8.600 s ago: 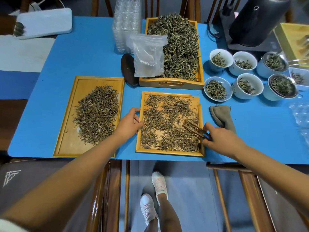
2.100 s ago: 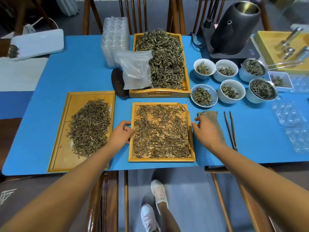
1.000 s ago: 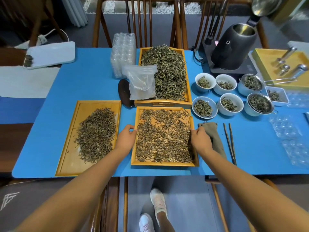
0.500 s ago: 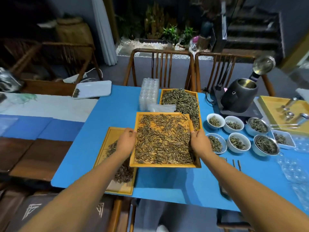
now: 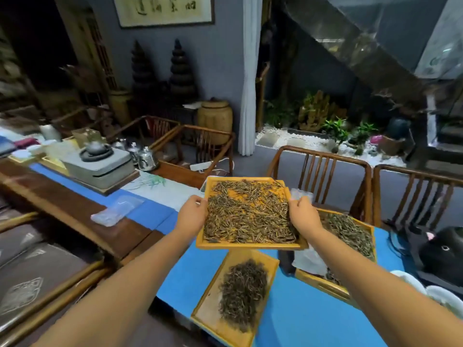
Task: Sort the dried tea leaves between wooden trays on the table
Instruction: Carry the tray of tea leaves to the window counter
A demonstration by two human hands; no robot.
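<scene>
Grey wall [image 5: 220,58], wooden chairs [image 5: 323,176], perhaps a pebbled planter [image 5: 313,139].

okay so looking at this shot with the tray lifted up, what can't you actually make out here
Head view only:
- Left hand and right hand: fingers under the lifted tray are hidden.
- Back tray: partly covered by the right forearm.
- White bowls: cut off, contents unseen.
- Wall calligraphy: too blurred to read.

Dim room, brightly lit centre

Light falls brightest on the raised tray [image 5: 250,214] and blue table [image 5: 300,309]; far left corners sink into black; soft motion blur throughout; wide-angle bending at edges.
</scene>
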